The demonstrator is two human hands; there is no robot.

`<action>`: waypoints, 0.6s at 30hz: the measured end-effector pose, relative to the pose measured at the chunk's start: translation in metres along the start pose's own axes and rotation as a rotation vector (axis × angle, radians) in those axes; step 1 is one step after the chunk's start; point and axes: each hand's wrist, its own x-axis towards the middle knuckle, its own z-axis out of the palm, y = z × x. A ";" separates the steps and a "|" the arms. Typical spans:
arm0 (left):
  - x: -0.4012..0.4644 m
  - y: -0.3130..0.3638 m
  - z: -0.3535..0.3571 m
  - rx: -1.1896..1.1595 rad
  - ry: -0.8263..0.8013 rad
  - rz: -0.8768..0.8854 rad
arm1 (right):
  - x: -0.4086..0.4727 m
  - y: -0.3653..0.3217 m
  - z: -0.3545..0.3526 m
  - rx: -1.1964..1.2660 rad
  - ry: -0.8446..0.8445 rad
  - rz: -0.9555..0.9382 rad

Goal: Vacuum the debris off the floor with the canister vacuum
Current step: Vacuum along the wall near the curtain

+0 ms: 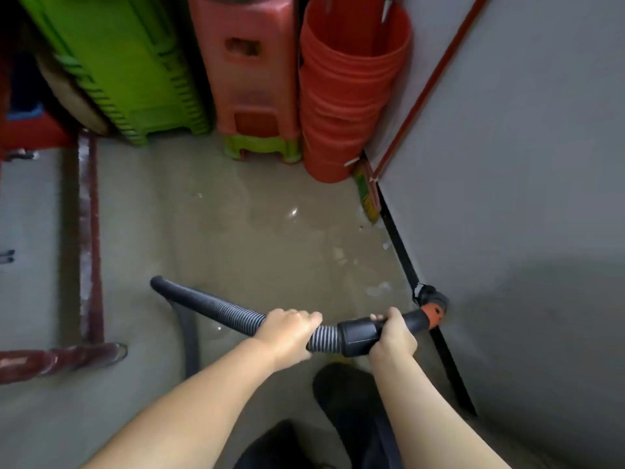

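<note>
A black ribbed vacuum hose (209,304) runs across the lower middle of the view, its far end curving down at the left. My left hand (287,328) grips the ribbed part. My right hand (394,336) grips the smooth black handle section (358,336), whose orange-tipped end (434,311) points at the base of the grey wall on the right. Small pale bits of debris (378,289) lie on the brownish floor along that wall. The canister itself is out of view.
Stacked orange buckets (345,96), a red plastic stool (250,69) on a green one (262,147), and a green crate (125,69) crowd the far corner. A dark red frame (89,238) stands at the left. My dark shoe (348,394) is below the hose.
</note>
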 end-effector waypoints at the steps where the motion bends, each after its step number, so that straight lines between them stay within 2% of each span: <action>1: 0.013 -0.004 -0.011 0.035 -0.030 0.028 | 0.005 -0.008 0.006 0.033 0.020 0.017; 7: 0.084 -0.022 -0.061 0.127 -0.139 0.097 | 0.021 -0.057 0.052 0.147 0.106 0.101; 13: 0.136 -0.046 -0.099 0.141 -0.147 0.187 | 0.031 -0.097 0.088 0.270 0.184 0.148; 18: 0.188 -0.061 -0.124 0.168 -0.279 0.325 | 0.040 -0.106 0.109 0.436 0.292 0.160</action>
